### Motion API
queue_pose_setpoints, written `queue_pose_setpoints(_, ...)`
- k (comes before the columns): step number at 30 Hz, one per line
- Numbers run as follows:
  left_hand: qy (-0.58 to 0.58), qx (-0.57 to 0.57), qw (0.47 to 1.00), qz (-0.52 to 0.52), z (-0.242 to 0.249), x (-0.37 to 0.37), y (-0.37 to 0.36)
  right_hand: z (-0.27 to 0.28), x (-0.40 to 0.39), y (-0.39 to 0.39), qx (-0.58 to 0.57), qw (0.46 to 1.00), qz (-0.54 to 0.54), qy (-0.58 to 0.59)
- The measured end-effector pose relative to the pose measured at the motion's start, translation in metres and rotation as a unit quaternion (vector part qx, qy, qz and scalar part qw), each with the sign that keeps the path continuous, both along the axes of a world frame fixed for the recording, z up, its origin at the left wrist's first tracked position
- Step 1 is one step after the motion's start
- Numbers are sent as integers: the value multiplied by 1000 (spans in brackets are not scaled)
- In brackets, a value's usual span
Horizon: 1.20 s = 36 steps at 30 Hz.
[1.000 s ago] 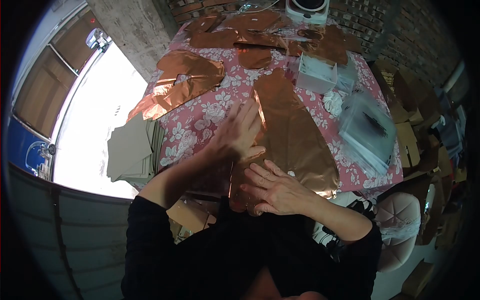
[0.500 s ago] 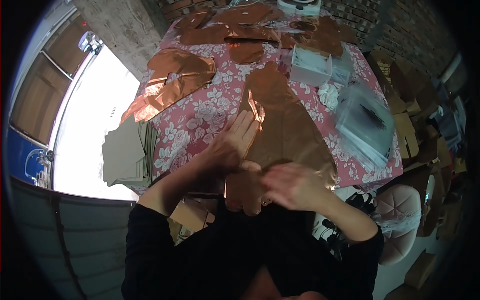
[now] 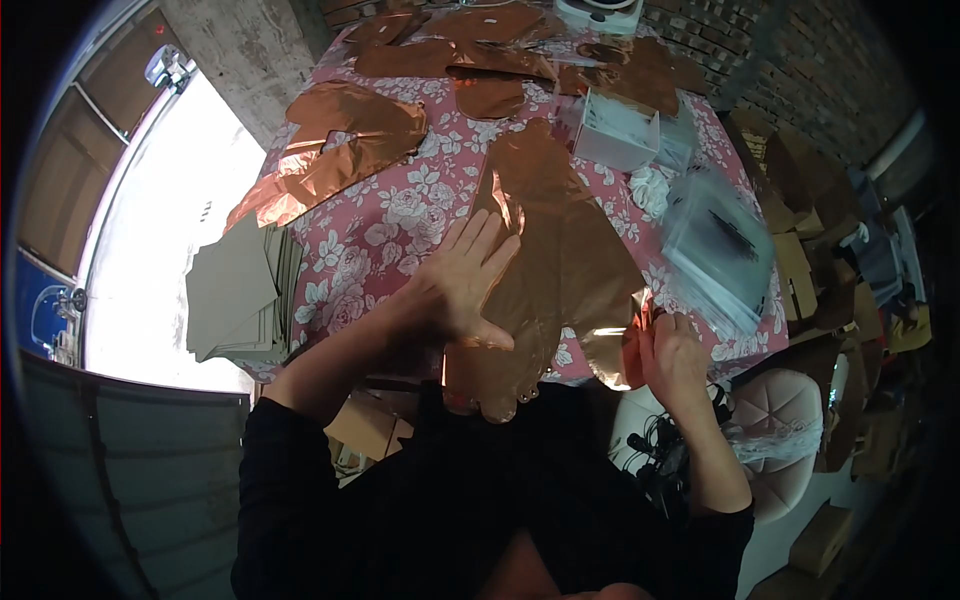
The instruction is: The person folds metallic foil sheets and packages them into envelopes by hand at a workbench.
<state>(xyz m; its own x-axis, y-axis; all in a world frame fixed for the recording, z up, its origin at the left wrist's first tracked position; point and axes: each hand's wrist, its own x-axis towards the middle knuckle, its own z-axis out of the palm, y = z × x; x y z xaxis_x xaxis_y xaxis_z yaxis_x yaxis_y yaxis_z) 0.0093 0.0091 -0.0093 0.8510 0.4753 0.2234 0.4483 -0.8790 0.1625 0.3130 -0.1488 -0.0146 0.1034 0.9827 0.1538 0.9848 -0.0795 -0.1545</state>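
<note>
A large flat copper-coloured foil balloon (image 3: pixel 545 235) lies in front of me, with its near end hanging past the table edge toward my lap. My left hand (image 3: pixel 465 280) rests palm down on its left side, fingers spread and thumb stretched to the right. At the balloon's lower right edge, my right hand (image 3: pixel 675 355) is closed on a fold of the foil, which is pulled up and creased there. Pink floral tablecloth shows through a gap between the balloon's two lower parts.
Another foil balloon (image 3: pixel 350 140) lies at the left, above a stack of grey cards (image 3: pixel 235 300). More copper foil pieces (image 3: pixel 490 60) cover the far end. A white box (image 3: pixel 618 135), a crumpled white cloth (image 3: pixel 650 190) and clear plastic bags (image 3: pixel 715 250) stand right. A padded stool (image 3: pixel 790 420) is below.
My right hand has moved right from the balloon's lower middle to its right edge and gripped the foil. The lower right part is now spread apart. My left fingers have spread wider.
</note>
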Motion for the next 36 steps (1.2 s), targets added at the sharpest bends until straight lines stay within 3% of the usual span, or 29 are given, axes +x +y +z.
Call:
queue_pose_setpoints(4, 53, -7, 998, 15, -8, 1, 4, 16, -5, 4, -64, 991, -40, 110)
queue_pose_setpoints(6, 54, -10, 998, 18, -8, 0, 4, 16, -19, 7, 113, 925, 19, 363)
queue_pose_setpoints(10, 42, 4, 999, 17, -9, 1, 3, 52, -72, 10, 117, 954, 28, 275)
queue_pose_setpoints(12, 43, 4, 999, 19, -10, 1, 4, 51, -90, 21, 210, 947, 169, 173)
queue_pose_setpoints(15, 56, 28, 998, 29, -11, 1, 4, 54, -118, 35, 165, 949, 243, 113)
queue_pose_setpoints(17, -35, -19, 999, -10, -4, -1, 0, 47, -132, 42, 161, 946, 277, 45)
queue_pose_setpoints(18, -78, 13, 996, -33, -12, -1, 8, 39, -137, 47, 187, 935, 300, 6)
queue_pose_setpoints(21, -119, 10, 991, -60, -28, -9, 14, 34, -151, 52, 177, 923, 340, 7)
queue_pose_setpoints(23, -66, 23, 997, -45, -53, -8, 29, 32, -154, 52, 158, 927, 340, 8)
queue_pose_setpoints(25, -73, 125, 988, -57, -62, -6, 35, 31, -148, 55, 136, 902, 397, 103)
queue_pose_setpoints(27, -113, 119, 984, -69, -64, -11, 32, 37, -135, 58, 106, 889, 411, 172)
queue_pose_setpoints(29, -154, 113, 978, -79, -43, -10, 18, 41, -102, 70, 174, 815, 514, 202)
queue_pose_setpoints(31, -141, 43, 989, -5, -10, 2, -1, 12, -56, 86, 212, 873, 414, 145)
queue_pose_setpoints(33, -101, 56, 993, -7, -7, 1, 1, 15, -38, 105, 155, 952, 251, 75)
queue_pose_setpoints(34, -99, 56, 993, -6, -5, 1, -1, 10, -29, 112, 155, 953, 250, 75)
queue_pose_setpoints(36, -96, 57, 994, -5, -3, 1, 0, -5, -18, 129, 68, 978, 190, -44)
